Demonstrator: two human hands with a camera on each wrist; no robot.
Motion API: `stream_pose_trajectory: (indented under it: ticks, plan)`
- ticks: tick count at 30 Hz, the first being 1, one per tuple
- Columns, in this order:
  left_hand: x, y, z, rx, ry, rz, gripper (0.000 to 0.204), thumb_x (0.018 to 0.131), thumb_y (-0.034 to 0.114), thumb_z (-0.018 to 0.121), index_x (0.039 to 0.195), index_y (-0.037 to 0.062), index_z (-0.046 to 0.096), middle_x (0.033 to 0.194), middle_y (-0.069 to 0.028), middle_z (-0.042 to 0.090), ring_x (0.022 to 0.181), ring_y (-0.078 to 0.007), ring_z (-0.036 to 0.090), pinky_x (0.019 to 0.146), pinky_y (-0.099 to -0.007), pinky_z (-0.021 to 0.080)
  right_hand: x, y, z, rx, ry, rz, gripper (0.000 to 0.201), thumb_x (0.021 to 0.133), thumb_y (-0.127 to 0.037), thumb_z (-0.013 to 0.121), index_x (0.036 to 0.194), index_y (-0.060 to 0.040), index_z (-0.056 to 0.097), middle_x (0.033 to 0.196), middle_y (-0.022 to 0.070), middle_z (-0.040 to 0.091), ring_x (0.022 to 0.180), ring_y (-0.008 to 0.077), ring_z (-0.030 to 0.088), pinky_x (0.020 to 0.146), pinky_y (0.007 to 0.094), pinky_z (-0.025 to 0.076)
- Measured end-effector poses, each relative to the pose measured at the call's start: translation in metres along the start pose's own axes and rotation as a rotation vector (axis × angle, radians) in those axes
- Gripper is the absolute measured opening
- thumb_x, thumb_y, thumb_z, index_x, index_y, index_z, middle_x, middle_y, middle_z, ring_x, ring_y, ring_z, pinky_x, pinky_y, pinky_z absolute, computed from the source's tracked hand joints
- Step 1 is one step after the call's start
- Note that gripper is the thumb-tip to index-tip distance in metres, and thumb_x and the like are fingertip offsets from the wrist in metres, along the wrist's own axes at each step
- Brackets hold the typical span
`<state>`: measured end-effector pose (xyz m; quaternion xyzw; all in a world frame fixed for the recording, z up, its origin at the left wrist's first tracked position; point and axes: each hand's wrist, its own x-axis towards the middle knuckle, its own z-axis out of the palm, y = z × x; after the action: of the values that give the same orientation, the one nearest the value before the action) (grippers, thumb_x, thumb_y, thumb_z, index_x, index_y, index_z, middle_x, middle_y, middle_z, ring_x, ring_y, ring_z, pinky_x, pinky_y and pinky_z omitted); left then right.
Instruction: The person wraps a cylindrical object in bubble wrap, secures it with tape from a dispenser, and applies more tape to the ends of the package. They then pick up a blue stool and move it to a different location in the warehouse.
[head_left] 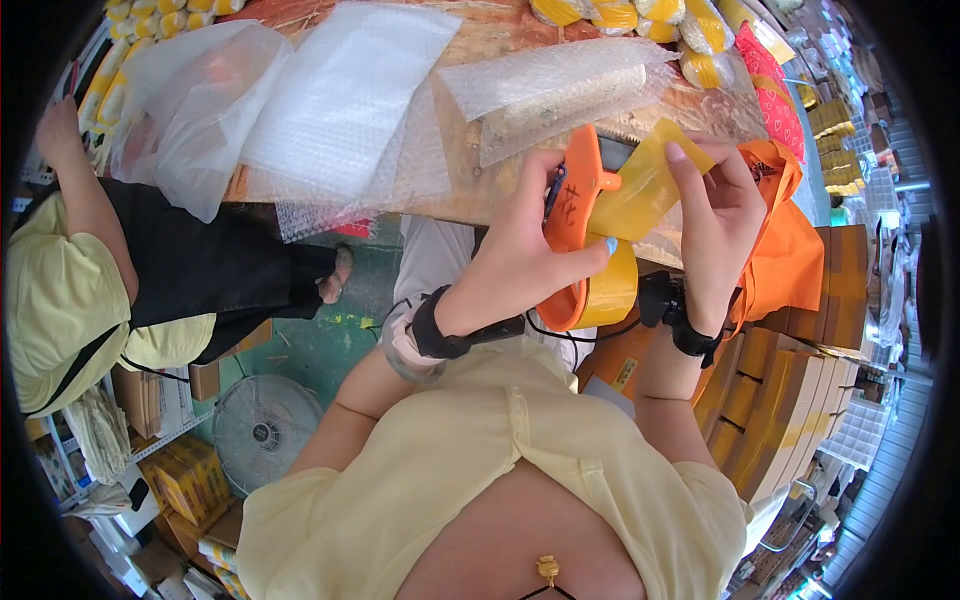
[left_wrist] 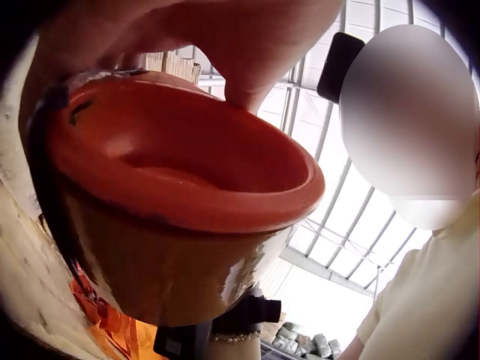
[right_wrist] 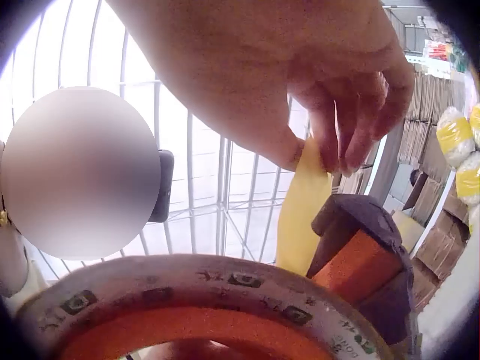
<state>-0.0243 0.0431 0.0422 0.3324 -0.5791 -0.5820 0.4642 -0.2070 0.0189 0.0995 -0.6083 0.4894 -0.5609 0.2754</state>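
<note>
the orange tape holder (head_left: pixel 578 225) sits in my left hand (head_left: pixel 520 255), held tight above the table (head_left: pixel 470 150). my right hand (head_left: pixel 715 215) pinches the yellow tape (head_left: pixel 645 185) pulled from it.

Wooden table (head_left: pixel 490 35) under bubble wrap sheets (head_left: pixel 345 95) (one rolled (head_left: pixel 565 85)), plastic bag (head_left: pixel 185 95)

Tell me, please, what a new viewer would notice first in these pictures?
First, the orange tape dispenser in the middle, gripped by the left hand. The right hand pinches the free end of the yellow tape and holds it up from the roll. Behind them, bubble wrap lies on the wooden table.
</note>
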Motion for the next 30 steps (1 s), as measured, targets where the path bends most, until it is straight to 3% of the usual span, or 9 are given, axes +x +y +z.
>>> stream_pose_trajectory:
  ticks: [7,10,13,16,19,22,25,30]
  plan:
    - [0.0,-0.004,0.003,-0.086,-0.048,-0.012,0.07,0.084,0.004,0.068,0.142,0.0041,0.029,0.132,-0.0079,0.046,0.123,-0.0153,0.045,0.105,-0.0334,0.038,0.01,0.003,0.002,-0.025,-0.117,-0.139,0.012,0.086,-0.004,0.071,0.096,0.0018,0.068,0.095,0.0042,0.068,0.083,0.0084,0.057,0.074,0.0235,0.045]
    - [0.001,-0.008,0.004,-0.09,0.002,0.02,0.063,0.08,0.012,0.073,0.131,0.0015,0.037,0.114,-0.0119,0.054,0.104,-0.0188,0.053,0.093,-0.0329,0.044,0.016,-0.003,0.0,-0.137,-0.222,-0.143,0.012,0.084,-0.005,0.073,0.094,-0.0001,0.07,0.093,0.0033,0.068,0.079,0.0087,0.055,0.068,0.0229,0.042]
    - [0.002,-0.008,-0.002,-0.097,-0.058,-0.052,0.063,0.081,0.013,0.072,0.132,0.001,0.037,0.114,-0.0119,0.054,0.102,-0.0179,0.053,0.092,-0.032,0.045,0.021,-0.003,0.0,-0.169,-0.323,-0.133,0.013,0.083,-0.007,0.075,0.093,-0.0005,0.071,0.091,0.0024,0.068,0.076,0.0088,0.053,0.066,0.0232,0.04]
    - [0.002,0.001,-0.004,-0.038,-0.095,-0.093,0.063,0.081,0.013,0.071,0.132,0.0004,0.037,0.114,-0.0113,0.053,0.102,-0.017,0.053,0.092,-0.0317,0.045,0.026,-0.004,0.005,-0.197,-0.4,-0.265,0.013,0.083,-0.008,0.075,0.093,-0.0003,0.071,0.091,0.0028,0.069,0.08,0.009,0.057,0.07,0.0237,0.044]
    - [0.003,0.004,-0.009,0.035,-0.19,-0.156,0.073,0.085,0.007,0.066,0.146,0.0052,0.027,0.13,-0.007,0.045,0.122,-0.0148,0.044,0.103,-0.0316,0.04,0.026,0.002,0.013,-0.083,-0.402,-0.207,0.013,0.084,-0.008,0.075,0.094,-0.0005,0.071,0.091,0.0025,0.07,0.085,0.0091,0.062,0.076,0.0238,0.048]
    - [0.001,0.001,-0.011,-0.058,-0.188,-0.117,0.075,0.086,0.007,0.067,0.148,0.0052,0.025,0.132,-0.007,0.044,0.124,-0.0151,0.044,0.104,-0.0314,0.039,0.028,-0.005,0.009,-0.04,-0.451,0.03,0.013,0.086,-0.008,0.075,0.096,-0.0002,0.072,0.091,0.003,0.072,0.087,0.0096,0.066,0.079,0.0241,0.051]
    - [-0.001,0.001,-0.012,-0.158,-0.109,-0.119,0.073,0.082,0.014,0.071,0.142,-0.0007,0.032,0.121,-0.0109,0.05,0.112,-0.0161,0.05,0.097,-0.0305,0.042,0.033,-0.008,0.002,-0.042,-0.421,0.082,0.013,0.087,-0.007,0.075,0.097,0.0007,0.072,0.09,0.0036,0.073,0.084,0.0092,0.067,0.076,0.0233,0.051]
    - [0.001,-0.004,-0.024,-0.194,-0.118,-0.079,0.074,0.083,0.016,0.071,0.143,-0.0009,0.03,0.124,-0.0105,0.05,0.114,-0.0154,0.05,0.098,-0.0302,0.042,0.037,-0.014,0.001,-0.009,-0.4,0.11,0.014,0.086,-0.005,0.075,0.097,0.0023,0.073,0.092,0.0051,0.073,0.082,0.0082,0.066,0.075,0.0226,0.051]
